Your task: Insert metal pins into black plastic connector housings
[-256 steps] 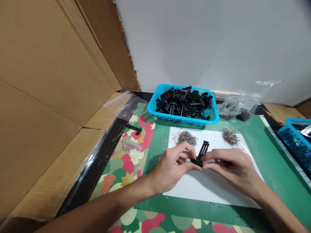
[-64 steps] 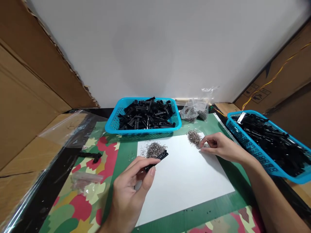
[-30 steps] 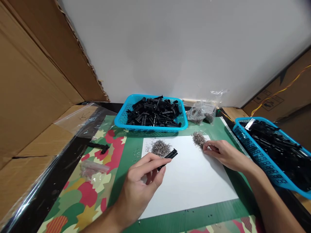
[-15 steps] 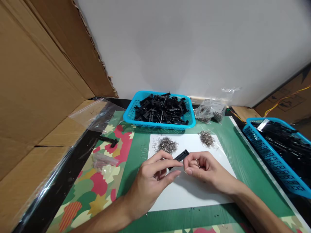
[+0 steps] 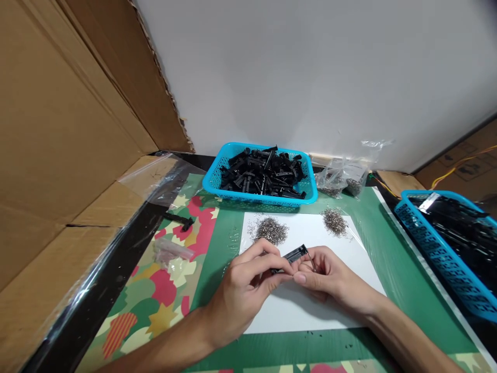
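2 piles of metal pieces (image 5: 272, 230) (image 5: 334, 221) lie on the sheet (image 5: 310, 316), before the middle basket (image 5: 260, 197).

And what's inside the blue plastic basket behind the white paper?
Jumbled black plastic parts lie in the blue plastic basket; anything beneath their top layer is hidden.

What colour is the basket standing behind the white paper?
The basket is bright blue, seen best in the head view.

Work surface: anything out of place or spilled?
Yes: one black part lies alone left of the blue basket holding the others, and a few dark crumbs sit on the green mat below the paper.
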`<state>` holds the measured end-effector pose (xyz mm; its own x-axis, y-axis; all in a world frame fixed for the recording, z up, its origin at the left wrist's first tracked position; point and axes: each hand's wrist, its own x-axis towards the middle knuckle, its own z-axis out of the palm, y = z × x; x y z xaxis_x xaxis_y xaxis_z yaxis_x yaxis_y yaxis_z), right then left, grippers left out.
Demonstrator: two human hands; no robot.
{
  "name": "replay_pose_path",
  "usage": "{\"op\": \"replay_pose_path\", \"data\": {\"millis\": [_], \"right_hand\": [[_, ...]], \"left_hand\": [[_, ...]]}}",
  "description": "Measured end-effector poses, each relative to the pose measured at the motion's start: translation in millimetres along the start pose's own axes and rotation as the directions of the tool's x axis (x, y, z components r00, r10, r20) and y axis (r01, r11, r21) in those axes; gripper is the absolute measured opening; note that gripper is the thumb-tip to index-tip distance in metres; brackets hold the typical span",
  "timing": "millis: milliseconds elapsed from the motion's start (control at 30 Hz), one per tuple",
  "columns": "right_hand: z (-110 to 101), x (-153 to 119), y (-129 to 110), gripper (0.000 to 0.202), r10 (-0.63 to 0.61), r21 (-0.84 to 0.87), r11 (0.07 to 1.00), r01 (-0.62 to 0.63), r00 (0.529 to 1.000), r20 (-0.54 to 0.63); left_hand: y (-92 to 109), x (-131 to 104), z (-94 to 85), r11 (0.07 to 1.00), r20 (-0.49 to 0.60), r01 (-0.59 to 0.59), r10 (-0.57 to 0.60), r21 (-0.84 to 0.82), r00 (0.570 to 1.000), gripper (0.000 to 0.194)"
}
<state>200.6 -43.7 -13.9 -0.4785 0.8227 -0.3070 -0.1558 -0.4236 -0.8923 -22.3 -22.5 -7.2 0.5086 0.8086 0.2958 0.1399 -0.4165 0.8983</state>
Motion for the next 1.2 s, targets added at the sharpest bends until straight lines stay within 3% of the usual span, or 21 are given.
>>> {"op": "replay_pose_path", "data": {"millis": [300, 533, 800, 933, 1067, 1133, 1200], "right_hand": [[4, 1, -2, 0.033, -0.017, 0.118, 0.993, 0.014, 1.0, 0.026], [7, 1, -3, 0.031, 0.009, 0.109, 0.994, -0.011, 1.0, 0.024], [8, -1, 3, 0.026, -0.014, 0.102, 0.995, 0.009, 0.999, 0.048], [7, -1, 2, 0.028, -0.025, 0.071, 0.997, 0.022, 0.999, 0.047], [9, -3, -2, 0.031, -0.136, -0.132, 0.984, 0.122, 0.986, -0.102], [11, -6, -1, 0.029, -0.243, -0.321, 0.931, 0.172, 0.95, -0.197], [13, -9, 3, 0.024, -0.344, -0.499, 0.844, 0.198, 0.913, -0.22]], "left_hand": [[-2, 1, 1.6, 1.0, 0.012, 0.003, -0.003, -0.012, 1.0, 0.011], [-5, 1, 1.2, 0.998, 0.026, -0.05, 0.05, -0.024, 0.998, 0.01], [-4, -3, 3.6, 0.989, -0.033, -0.136, 0.134, -0.063, 0.99, 0.006], [-4, -5, 3.3, 0.991, -0.016, -0.107, 0.106, -0.085, 0.994, 0.006], [-5, -2, 2.4, 0.995, -0.009, 0.036, -0.037, -0.096, 0.999, 0.009], [-5, 1, 1.9, 0.99, -0.004, 0.113, -0.114, -0.088, 0.994, 0.012], [-4, 3, 1.5, 0.984, 0.008, 0.161, -0.161, -0.072, 0.987, 0.015]]}}
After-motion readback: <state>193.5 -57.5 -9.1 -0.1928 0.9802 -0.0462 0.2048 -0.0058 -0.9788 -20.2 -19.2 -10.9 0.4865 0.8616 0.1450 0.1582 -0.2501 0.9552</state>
